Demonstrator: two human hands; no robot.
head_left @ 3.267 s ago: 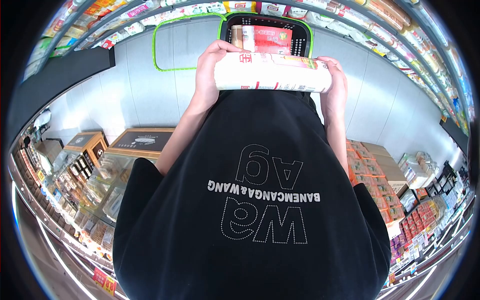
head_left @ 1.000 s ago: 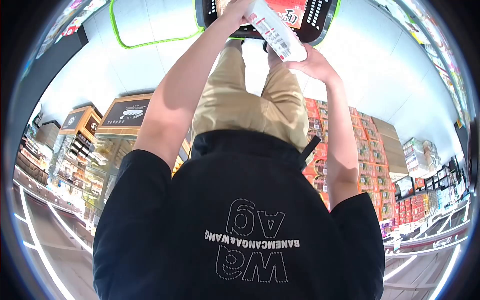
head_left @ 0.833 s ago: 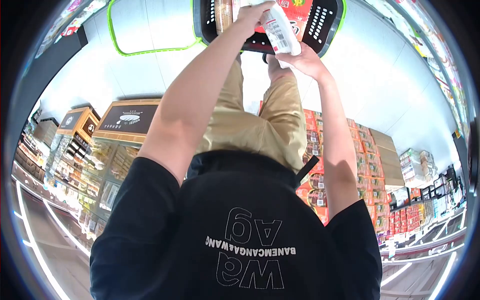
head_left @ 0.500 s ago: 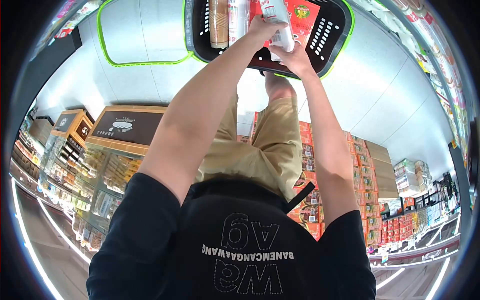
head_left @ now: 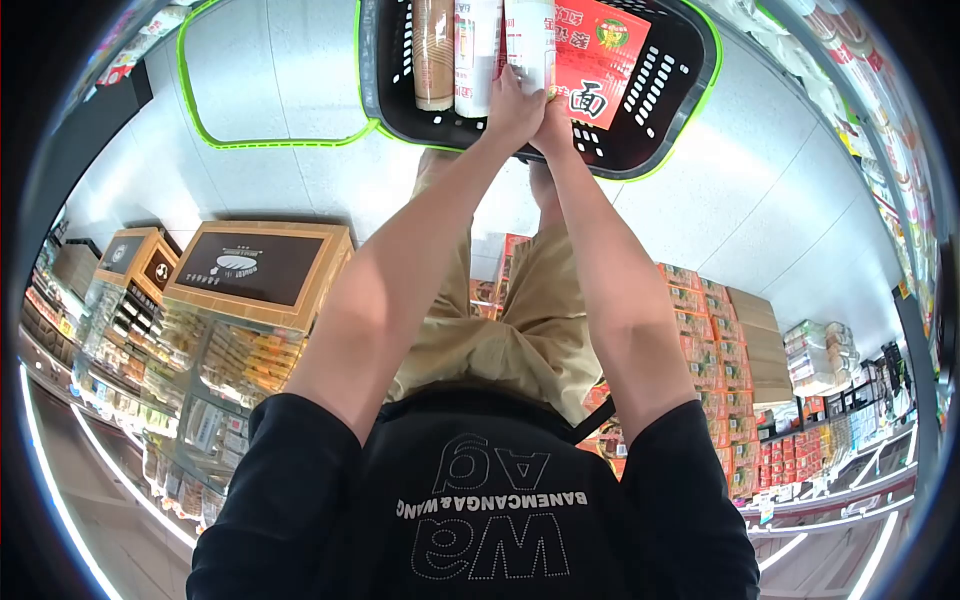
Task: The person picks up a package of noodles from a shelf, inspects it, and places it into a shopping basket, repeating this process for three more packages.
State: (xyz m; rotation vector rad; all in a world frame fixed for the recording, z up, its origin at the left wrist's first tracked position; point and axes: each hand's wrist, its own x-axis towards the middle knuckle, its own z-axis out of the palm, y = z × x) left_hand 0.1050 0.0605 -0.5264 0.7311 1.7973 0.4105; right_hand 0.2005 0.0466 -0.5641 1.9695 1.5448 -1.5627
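Note:
Both hands are at the near end of a white cylindrical pack (head_left: 527, 45) with red print, which lies lengthwise in a black shopping basket (head_left: 655, 95) with a bright green rim. My left hand (head_left: 514, 108) has its fingers closed on the pack's left and near side. Against it, my right hand (head_left: 553, 128) closes at the right near corner, its fingers partly hidden. Left of this pack lie a similar white pack (head_left: 477, 60) and a brown cylindrical pack (head_left: 434, 55). To the right is a flat red noodle package (head_left: 603, 60).
The basket's green handle (head_left: 270, 143) is folded out to the left over the pale tiled floor (head_left: 300, 185). Stacked red cartons (head_left: 705, 350) stand behind my legs. A wood-framed display stand (head_left: 250, 265) is at the left, and shelves with packaged goods (head_left: 850, 70) run along the right.
The white pack has gone from tilted over the red package to lying parallel beside the other white pack. My hands have moved closer together and lower, towards the basket's near side.

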